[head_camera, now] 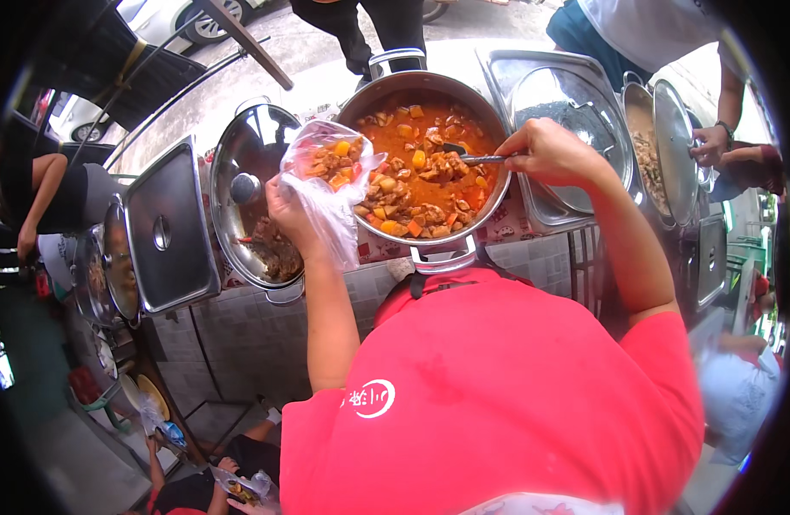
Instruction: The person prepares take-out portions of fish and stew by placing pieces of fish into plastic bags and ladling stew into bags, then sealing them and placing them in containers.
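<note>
A clear plastic bag [330, 174] with meat and vegetable stew inside is held by my left hand [290, 209], at the left rim of a large metal pot [427, 78]. Orange-red stew [401, 138] with meat chunks, potato and carrot pieces fills much of the pot. My right hand [546, 153] grips the handle of a metal serving spoon [482, 158] over the pot's right side. The spoon's bowl is among the meat chunks, partly hidden by them.
Left of the pot stands a glass-lidded pan [243, 138] of dark food, then a lidded steel tray [169, 244]. At right are a covered steel tray [523, 64] and another pot, whose glass lid [675, 148] a person's hand holds. Other people stand across the table and behind.
</note>
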Demonstrator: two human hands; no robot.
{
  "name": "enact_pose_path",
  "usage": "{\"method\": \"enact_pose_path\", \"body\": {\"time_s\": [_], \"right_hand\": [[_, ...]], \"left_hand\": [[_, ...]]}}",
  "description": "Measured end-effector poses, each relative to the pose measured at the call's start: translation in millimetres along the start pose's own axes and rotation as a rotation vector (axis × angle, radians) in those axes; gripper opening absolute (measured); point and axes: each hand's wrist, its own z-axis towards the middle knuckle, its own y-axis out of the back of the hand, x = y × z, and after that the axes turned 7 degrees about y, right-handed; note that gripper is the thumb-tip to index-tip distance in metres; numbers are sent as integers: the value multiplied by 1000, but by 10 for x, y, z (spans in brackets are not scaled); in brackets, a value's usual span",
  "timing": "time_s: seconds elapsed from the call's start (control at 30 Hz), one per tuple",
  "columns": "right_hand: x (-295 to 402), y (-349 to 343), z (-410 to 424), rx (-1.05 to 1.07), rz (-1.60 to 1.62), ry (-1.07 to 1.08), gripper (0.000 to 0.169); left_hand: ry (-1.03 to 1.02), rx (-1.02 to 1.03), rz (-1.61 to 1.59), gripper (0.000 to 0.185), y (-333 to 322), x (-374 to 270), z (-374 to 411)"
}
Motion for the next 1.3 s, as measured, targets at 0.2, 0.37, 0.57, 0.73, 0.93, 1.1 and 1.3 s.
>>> {"method": "enact_pose_path", "body": {"time_s": [0.2,0.37,0.57,0.73,0.93,1.1,1.3], "right_hand": [[299,249,-175,-297,-125,216,22],[423,-9,-211,-531,-369,252,25],[416,246,-395,-532,-332,339,28],[438,155,-369,-435,-304,309,26],[159,351,-320,-536,-290,212,24],[-93,98,7,-94,-42,32,20],[117,368,-199,-84,-162,32,20]], "left_hand": [[121,175,-150,14,-794,-95,-373],[273,293,-188,18,-929,-22,-335],[227,220,-184,27,-941,-78,-372],[234,249,-211,26,-914,-29,-341],[149,141,-141,25,-757,-3,-227],[72,133,-136,23,-800,-91,-245],[-213,43,172,35,-494,35,-53]]}}
